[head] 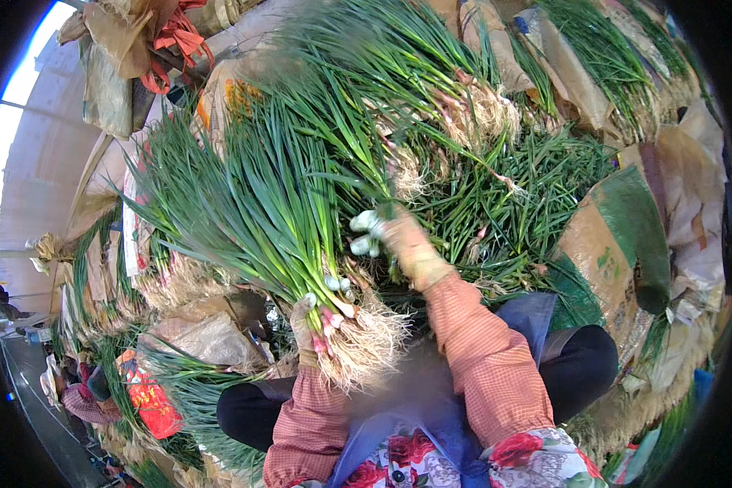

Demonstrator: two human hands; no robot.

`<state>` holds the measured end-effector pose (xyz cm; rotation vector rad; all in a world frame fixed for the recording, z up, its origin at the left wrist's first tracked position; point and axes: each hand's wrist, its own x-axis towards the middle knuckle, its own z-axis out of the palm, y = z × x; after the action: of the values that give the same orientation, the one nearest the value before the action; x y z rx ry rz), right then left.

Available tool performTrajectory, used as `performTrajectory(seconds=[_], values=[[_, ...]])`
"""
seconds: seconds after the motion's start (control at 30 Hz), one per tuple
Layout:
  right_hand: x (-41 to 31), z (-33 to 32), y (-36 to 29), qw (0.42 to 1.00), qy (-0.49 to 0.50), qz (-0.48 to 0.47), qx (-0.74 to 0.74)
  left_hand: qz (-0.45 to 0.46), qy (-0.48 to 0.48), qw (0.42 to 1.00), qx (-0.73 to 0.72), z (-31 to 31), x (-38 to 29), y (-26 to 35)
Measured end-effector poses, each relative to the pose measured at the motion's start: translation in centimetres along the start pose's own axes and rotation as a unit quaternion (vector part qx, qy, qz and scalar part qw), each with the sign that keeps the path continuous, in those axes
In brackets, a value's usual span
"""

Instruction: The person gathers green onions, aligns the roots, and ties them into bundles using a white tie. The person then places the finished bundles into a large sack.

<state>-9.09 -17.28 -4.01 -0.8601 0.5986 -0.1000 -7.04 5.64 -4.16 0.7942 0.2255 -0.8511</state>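
Observation:
A bunch of green-leaved allium plants (280,207) with reddish bulbs and pale, stringy roots is held near its base in my gloved left hand (308,317). The bunch tilts, leaves pointing up and to the left, roots towards my lap. My gloved right hand (381,235) is to the right of the bunch, its pale fingertips bent; blur hides whether anything is between them. Beyond it lie more of the plants (402,79), their roots facing right. Loose, trimmed-looking green leaves (512,201) are heaped to the right of my right hand.
A green and tan woven sack (610,232) lies at the right. More bunches (177,274) are stacked at the left beside a crumpled plastic sheet (213,338). A red printed bag (149,396) sits lower left, near another person (91,393). Red plastic strips (180,36) hang at the top left.

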Motion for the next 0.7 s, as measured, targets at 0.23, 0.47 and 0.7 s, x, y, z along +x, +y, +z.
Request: performTrajectory(seconds=[0.23,0.47,0.7], values=[[4.9,2.4,2.9,0.981,-0.039,0.095,-0.164,0.081,-0.082,0.99,0.084,4.1,-1.9,2.0],[1.5,2.7,-1.2,0.981,-0.136,0.136,-0.036,0.134,-0.146,0.976,0.092,-7.7,0.3,0.2],[-1.3,0.6,-0.9,0.909,-0.26,0.106,-0.309,-0.036,-0.034,0.999,0.009,0.9,0.3,0.1]])
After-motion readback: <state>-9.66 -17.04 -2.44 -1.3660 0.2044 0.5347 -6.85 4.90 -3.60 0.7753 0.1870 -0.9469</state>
